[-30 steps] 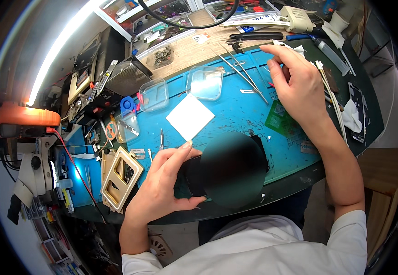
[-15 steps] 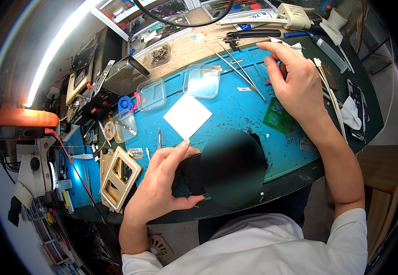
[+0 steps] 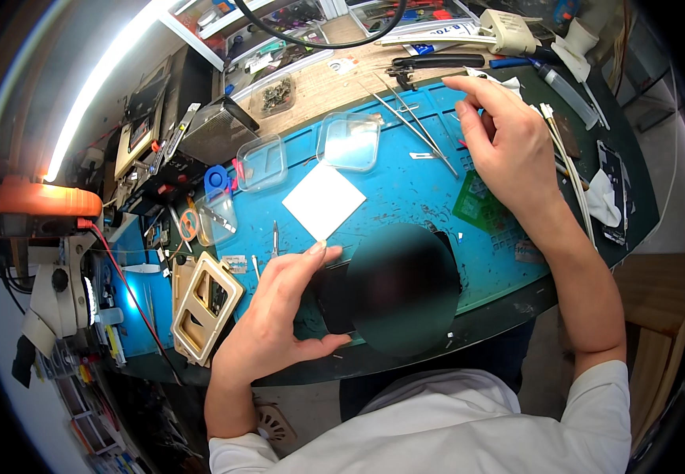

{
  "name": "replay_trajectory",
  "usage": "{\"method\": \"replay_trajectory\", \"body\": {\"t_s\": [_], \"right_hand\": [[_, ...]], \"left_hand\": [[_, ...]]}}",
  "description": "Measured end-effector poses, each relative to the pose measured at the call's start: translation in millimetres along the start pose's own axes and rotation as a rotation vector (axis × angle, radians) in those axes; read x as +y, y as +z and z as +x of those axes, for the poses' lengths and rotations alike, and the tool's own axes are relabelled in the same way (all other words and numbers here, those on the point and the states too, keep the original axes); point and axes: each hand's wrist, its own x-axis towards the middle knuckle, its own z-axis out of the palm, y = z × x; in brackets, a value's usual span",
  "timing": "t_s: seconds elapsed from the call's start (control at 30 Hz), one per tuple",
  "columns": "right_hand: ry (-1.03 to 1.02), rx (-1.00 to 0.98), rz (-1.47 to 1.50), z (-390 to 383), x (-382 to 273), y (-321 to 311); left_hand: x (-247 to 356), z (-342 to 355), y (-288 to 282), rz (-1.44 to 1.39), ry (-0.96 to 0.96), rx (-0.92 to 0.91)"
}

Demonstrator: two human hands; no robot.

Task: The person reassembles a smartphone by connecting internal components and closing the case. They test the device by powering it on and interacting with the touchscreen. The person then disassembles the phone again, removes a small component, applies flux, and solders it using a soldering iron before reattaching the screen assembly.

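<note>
Black and flat, a smooth rectangular slab [image 3: 333, 299] lies at the near middle of the scene, much of it hidden behind a dark, blurred oval [image 3: 404, 292]. The bare left hand [image 3: 267, 320] straddles the slab's left end, thumb at the near side and fingers at the far side, spread about as wide as the slab; I cannot tell whether the tips press on its edges. The bare right hand [image 3: 508, 142] hangs over the far right of the work surface, index finger reaching out, thumb apart from it with a visible gap, the other fingers curled.

Beyond the slab lies a matte white square sheet [image 3: 324, 201], one corner pointing near. Two clear plastic trays [image 3: 349, 142] with rounded corners sit farther off, and slim metal tweezers [image 3: 437, 148] slant toward the right hand. A translucent green patterned plate [image 3: 472, 201] lies below that hand. To the left of the left hand, a gold-coloured frame with rounded openings [image 3: 203, 308] stands tilted.

The scuffed blue mat [image 3: 397, 193] covers most of a dark green bench top [image 3: 500, 312]. At the far left, an orange-cased meter [image 3: 46, 201] trails a red lead below a glaring white strip light [image 3: 97, 99].
</note>
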Motion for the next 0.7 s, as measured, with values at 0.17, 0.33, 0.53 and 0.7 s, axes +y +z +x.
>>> {"method": "replay_trajectory", "body": {"t_s": [0.17,0.33,0.53,0.7], "right_hand": [[-0.06,-0.064,0.088,2.4,-10.8,-6.3],[-0.208,-0.233,0.369,0.6,-27.3,-7.2],[-0.113,-0.86,0.58,9.9,-56.3,-3.7],[0.109,-1.237,0.61,31.0,-61.7,1.5]], "left_hand": [[1.8,-2.6,-2.2,0.006,-0.017,-0.001],[2.7,-2.6,-1.1,-0.037,-0.017,0.028],[6.7,-2.9,-4.5,-0.168,-0.053,0.039],[-3.1,0.4,-8.4,-0.218,0.001,0.029]]}}
